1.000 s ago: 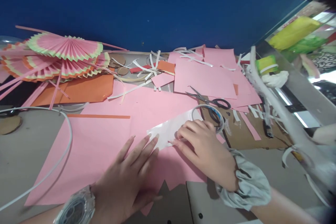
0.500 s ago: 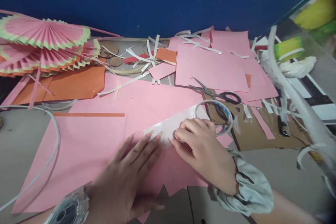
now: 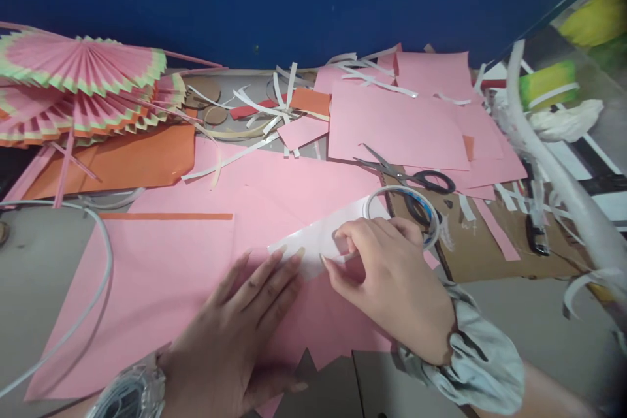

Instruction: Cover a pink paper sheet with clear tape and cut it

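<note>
My left hand lies flat, its fingers stretched out. Its fingertips press on the left end of a glossy white strip that lies slantwise across large pink paper. My right hand is curled over the strip, thumb and fingers closed at its lower edge. Parts of those fingers are hidden from me. At the strip's upper right end stands a white tape roll with blue inside, touching or very near my right knuckles. I cannot tell whether strip and roll are joined. Scissors with black handles lie just behind the roll.
Folded pink and green paper fans lie at the back left, beside orange paper. More pink sheets and white paper scraps fill the back. Brown cardboard and a cutter are at the right.
My right hand has shifted slightly right, and its index finger is farther from the thumb along the white strip. My left hand stays in place. The view has moved a little.
</note>
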Action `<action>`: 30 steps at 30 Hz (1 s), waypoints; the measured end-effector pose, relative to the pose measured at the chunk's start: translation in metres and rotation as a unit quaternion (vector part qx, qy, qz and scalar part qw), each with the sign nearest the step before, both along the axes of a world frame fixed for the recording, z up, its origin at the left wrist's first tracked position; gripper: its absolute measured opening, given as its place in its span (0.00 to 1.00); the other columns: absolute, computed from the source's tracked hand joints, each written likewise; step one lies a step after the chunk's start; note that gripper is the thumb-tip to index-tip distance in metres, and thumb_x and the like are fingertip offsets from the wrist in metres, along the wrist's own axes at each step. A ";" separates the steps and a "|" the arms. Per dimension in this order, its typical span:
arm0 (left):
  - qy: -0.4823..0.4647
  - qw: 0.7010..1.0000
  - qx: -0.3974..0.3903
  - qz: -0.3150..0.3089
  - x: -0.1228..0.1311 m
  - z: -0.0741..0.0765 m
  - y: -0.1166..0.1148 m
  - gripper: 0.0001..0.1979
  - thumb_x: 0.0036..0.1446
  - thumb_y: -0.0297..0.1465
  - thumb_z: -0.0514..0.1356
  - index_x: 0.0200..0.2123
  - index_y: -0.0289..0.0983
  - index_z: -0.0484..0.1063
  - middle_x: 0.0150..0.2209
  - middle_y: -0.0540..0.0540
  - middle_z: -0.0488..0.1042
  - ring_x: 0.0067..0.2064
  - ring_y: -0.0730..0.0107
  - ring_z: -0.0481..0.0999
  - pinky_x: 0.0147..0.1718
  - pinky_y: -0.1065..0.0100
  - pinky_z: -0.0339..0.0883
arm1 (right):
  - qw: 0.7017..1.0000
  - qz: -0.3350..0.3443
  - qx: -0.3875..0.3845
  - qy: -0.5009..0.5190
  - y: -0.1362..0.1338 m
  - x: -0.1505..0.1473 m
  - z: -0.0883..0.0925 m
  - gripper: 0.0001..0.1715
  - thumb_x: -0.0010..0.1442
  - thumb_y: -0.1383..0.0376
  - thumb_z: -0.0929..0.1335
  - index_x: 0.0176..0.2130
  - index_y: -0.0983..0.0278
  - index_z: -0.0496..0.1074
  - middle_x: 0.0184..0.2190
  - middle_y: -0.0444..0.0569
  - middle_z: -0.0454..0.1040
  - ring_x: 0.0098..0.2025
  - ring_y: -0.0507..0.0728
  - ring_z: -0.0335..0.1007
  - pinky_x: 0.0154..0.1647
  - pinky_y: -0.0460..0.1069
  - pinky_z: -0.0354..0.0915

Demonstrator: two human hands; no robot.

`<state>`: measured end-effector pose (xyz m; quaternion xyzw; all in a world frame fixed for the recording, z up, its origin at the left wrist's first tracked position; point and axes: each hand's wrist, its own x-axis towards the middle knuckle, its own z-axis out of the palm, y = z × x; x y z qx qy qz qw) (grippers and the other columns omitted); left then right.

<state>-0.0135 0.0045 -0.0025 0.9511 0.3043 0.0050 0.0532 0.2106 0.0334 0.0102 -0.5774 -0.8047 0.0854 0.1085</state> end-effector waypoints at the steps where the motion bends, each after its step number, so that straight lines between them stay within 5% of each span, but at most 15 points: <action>1: 0.000 1.000 0.005 -0.002 0.000 0.000 0.000 0.40 0.56 0.55 0.44 0.61 0.31 0.55 0.64 0.41 0.53 0.64 0.54 0.49 0.61 0.54 0.30 | 1.000 0.002 0.002 -0.004 0.000 0.001 0.000 0.06 0.54 0.62 0.65 0.32 0.63 0.64 0.27 0.44 0.67 0.32 0.55 0.63 0.43 0.54 0.50; 9: 0.027 0.998 0.054 0.002 -0.015 0.018 -0.020 0.38 0.54 0.52 0.51 0.55 0.26 0.65 0.58 0.32 0.62 0.64 0.45 0.44 0.60 0.46 0.32 | 0.991 0.102 -0.072 0.042 -0.001 0.003 0.002 0.08 0.61 0.67 0.60 0.29 0.63 0.62 0.32 0.44 0.67 0.36 0.53 0.61 0.42 0.52 0.49; 12: 0.003 0.998 0.068 0.015 -0.009 0.019 -0.017 0.35 0.55 0.51 0.52 0.53 0.27 0.67 0.58 0.33 0.63 0.64 0.47 0.46 0.61 0.50 0.34 | 0.989 0.119 -0.081 0.045 -0.003 0.000 0.002 0.09 0.62 0.67 0.59 0.30 0.63 0.62 0.33 0.45 0.67 0.37 0.54 0.60 0.41 0.52 0.49; 16: -0.017 0.999 0.040 -0.012 0.003 0.009 -0.005 0.35 0.57 0.53 0.48 0.58 0.32 0.61 0.62 0.42 0.57 0.63 0.54 0.51 0.61 0.57 0.36 | 0.992 0.098 -0.066 0.034 -0.004 -0.003 0.001 0.07 0.60 0.70 0.60 0.30 0.63 0.62 0.31 0.44 0.66 0.35 0.53 0.60 0.41 0.52 0.49; 30: 0.006 1.000 -0.010 -0.014 0.004 0.002 -0.002 0.39 0.57 0.54 0.45 0.61 0.29 0.53 0.63 0.41 0.53 0.64 0.57 0.48 0.60 0.59 0.35 | 0.998 0.048 -0.034 0.039 -0.004 -0.008 0.000 0.08 0.55 0.72 0.63 0.26 0.63 0.60 0.25 0.40 0.64 0.31 0.51 0.59 0.39 0.50 0.48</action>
